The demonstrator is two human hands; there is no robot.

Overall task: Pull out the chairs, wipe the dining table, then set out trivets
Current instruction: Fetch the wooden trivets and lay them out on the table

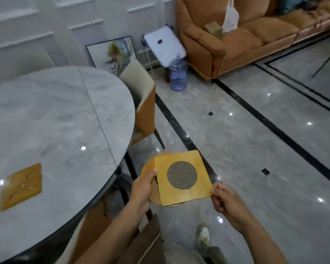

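Table (55,115): left half of view, floor to its rt.
Trivet on table (21,186): flat on the top, near-left part.
Held trivets (181,180): stack off the table, just rt of its near edge, over floor, btwn both hands.
L hand (141,191): grips stack's left side.
R hand (227,201): pinches stack's near-rt corner.
Far chair (141,96): at table's far-rt edge.
Jug (177,75): on floor behind far chair, just beside sofa arm.
Framed pic (112,52): on floor, leans on wall behind table.
Sofa (236,40): far rt; bag (230,18) on its seat.
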